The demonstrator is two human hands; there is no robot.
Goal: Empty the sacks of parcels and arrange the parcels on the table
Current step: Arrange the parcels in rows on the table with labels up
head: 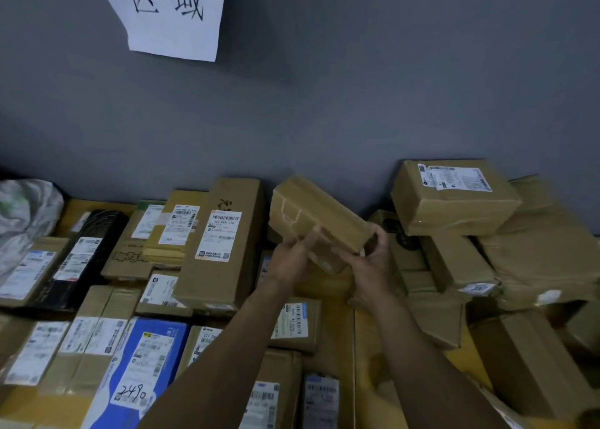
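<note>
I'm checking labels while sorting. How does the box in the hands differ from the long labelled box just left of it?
The held box is up off the pile and tilted, gripped by the left hand and right hand; the long box lies on other parcels. The long box shows a white label on top; the held box shows none on its visible faces. The long box looks longer. Both are brown cardboard.

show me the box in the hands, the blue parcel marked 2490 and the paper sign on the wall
held box [316, 212], head view, middle of its upper face
blue parcel [146, 360], head view, on its white label
paper sign [175, 16], head view, middle of the sheet
</note>
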